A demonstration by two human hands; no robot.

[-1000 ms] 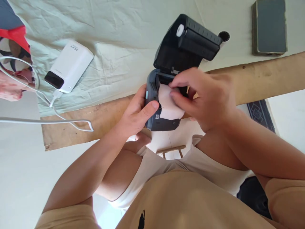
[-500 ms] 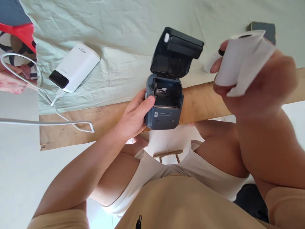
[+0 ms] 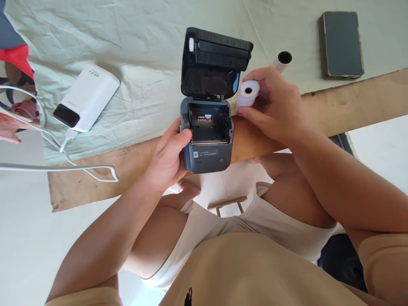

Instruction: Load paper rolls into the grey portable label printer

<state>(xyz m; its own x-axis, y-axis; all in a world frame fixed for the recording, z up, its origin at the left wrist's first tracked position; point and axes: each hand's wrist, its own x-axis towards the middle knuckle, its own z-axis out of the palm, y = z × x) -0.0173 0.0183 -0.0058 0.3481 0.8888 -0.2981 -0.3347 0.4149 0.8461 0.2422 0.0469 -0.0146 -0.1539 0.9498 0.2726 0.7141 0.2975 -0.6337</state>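
Note:
A dark label printer (image 3: pixel 207 158) stands at the table's front edge with its lid (image 3: pixel 214 63) swung up, and its paper compartment shows no roll inside. My left hand (image 3: pixel 168 159) grips the printer's left side, thumb on the rim of the compartment. Just right of the raised lid, my right hand (image 3: pixel 277 104) holds a white paper roll (image 3: pixel 247 94) between thumb and fingers, its core end facing up. Behind that hand, another whitish roll with a wide dark core (image 3: pixel 282 61) lies on the green cloth.
A white power bank (image 3: pixel 91 95) with a plugged-in white cable (image 3: pixel 76 168) is on the left of the cloth (image 3: pixel 143 51). A dark rectangular device (image 3: pixel 342 44) lies back right. Another person's hand (image 3: pixel 12 127) shows at the far left.
My right hand has moved left with the paper roll, close beside the printer, and the roll's loose paper flap no longer shows. The dark device and second roll are now less covered.

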